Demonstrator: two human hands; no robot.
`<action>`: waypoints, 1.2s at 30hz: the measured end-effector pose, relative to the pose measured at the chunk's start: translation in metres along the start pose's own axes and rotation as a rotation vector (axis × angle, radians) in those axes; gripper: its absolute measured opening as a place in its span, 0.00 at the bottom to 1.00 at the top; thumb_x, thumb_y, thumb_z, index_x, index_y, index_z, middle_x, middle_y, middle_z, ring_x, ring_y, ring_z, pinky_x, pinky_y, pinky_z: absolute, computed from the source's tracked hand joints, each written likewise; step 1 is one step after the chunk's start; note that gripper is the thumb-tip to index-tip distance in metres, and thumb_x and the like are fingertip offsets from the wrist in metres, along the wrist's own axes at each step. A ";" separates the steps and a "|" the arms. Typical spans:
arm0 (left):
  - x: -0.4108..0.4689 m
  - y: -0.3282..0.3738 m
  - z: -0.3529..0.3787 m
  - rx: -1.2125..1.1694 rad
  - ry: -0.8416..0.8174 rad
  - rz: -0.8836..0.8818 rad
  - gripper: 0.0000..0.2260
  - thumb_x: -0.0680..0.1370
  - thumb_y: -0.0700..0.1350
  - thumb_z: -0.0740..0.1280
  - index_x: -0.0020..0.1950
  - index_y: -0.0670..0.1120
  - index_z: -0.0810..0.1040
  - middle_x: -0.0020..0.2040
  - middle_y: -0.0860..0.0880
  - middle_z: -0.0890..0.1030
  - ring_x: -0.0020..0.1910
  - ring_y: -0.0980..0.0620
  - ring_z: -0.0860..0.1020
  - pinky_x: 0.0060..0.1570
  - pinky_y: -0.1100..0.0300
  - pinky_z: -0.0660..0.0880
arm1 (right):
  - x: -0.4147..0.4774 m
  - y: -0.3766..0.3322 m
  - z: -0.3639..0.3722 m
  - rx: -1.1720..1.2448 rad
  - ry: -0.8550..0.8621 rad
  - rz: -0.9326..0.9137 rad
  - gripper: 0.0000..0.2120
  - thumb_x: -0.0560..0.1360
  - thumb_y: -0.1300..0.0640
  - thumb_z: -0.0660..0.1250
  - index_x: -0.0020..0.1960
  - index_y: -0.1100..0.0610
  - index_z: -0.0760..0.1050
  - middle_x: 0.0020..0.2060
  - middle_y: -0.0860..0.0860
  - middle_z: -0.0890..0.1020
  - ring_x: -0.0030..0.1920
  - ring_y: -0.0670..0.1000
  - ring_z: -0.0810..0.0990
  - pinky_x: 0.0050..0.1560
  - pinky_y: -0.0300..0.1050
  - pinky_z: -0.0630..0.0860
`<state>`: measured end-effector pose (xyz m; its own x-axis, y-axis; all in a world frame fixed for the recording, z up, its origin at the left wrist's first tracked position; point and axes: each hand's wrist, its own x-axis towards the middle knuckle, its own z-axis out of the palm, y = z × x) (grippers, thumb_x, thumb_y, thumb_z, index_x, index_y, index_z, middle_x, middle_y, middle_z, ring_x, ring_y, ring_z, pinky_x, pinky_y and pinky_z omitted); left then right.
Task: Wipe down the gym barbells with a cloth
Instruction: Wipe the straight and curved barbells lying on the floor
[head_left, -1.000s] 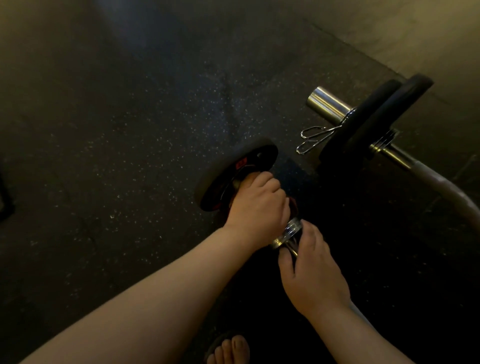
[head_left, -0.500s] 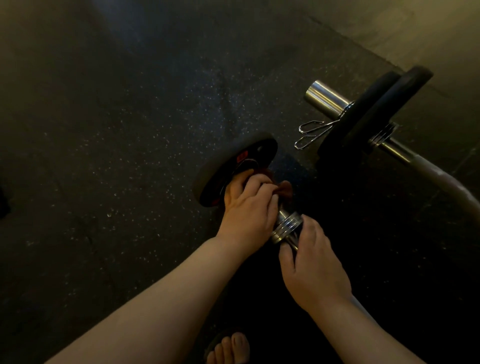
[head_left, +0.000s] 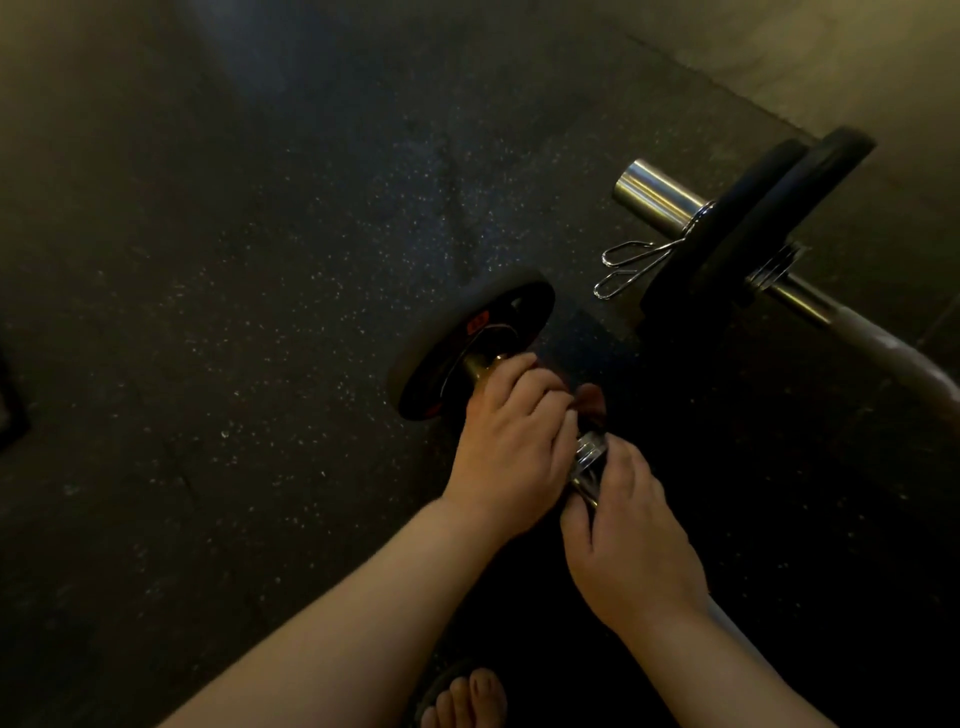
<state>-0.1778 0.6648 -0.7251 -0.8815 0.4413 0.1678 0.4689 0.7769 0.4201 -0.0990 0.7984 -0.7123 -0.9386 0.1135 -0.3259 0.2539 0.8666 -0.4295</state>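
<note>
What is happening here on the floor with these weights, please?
A person is cleaning a small barbell that lies on the dark speckled floor. The left hand grips a reddish cloth around its shaft, close to the weight plate. The right hand holds the shaft by the chrome collar. A second barbell with two black plates and a spring clip lies untouched to the right.

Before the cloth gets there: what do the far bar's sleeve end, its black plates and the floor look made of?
The sleeve end looks like polished chromed steel: bright mirror highlights. The black plates are matte, no glare: probably rubber-coated, possibly painted iron. The floor seems dark rubber matting, by its pale speckles.
</note>
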 end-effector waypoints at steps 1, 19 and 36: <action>-0.014 0.000 0.003 -0.033 0.018 -0.008 0.16 0.86 0.49 0.56 0.65 0.46 0.80 0.66 0.50 0.76 0.77 0.48 0.63 0.77 0.46 0.59 | -0.001 0.000 0.000 -0.001 0.004 0.001 0.34 0.81 0.43 0.54 0.81 0.53 0.45 0.79 0.50 0.57 0.76 0.49 0.64 0.69 0.46 0.72; 0.014 0.017 -0.013 -0.039 -0.147 -0.227 0.12 0.85 0.50 0.57 0.62 0.53 0.78 0.66 0.56 0.71 0.70 0.53 0.56 0.71 0.52 0.57 | 0.000 0.000 -0.001 -0.029 -0.016 0.020 0.37 0.82 0.42 0.55 0.82 0.55 0.42 0.81 0.51 0.53 0.79 0.50 0.58 0.72 0.45 0.66; 0.021 0.010 -0.012 0.109 -0.075 -0.384 0.17 0.83 0.53 0.53 0.61 0.51 0.79 0.66 0.52 0.72 0.66 0.48 0.62 0.64 0.48 0.68 | 0.001 0.003 -0.007 0.092 -0.026 0.045 0.33 0.81 0.46 0.56 0.82 0.52 0.46 0.80 0.50 0.56 0.76 0.49 0.63 0.67 0.46 0.71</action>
<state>-0.1920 0.6767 -0.7065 -0.9892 0.1380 -0.0501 0.1128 0.9328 0.3423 -0.1010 0.8047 -0.7082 -0.9194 0.1377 -0.3684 0.3176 0.8124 -0.4891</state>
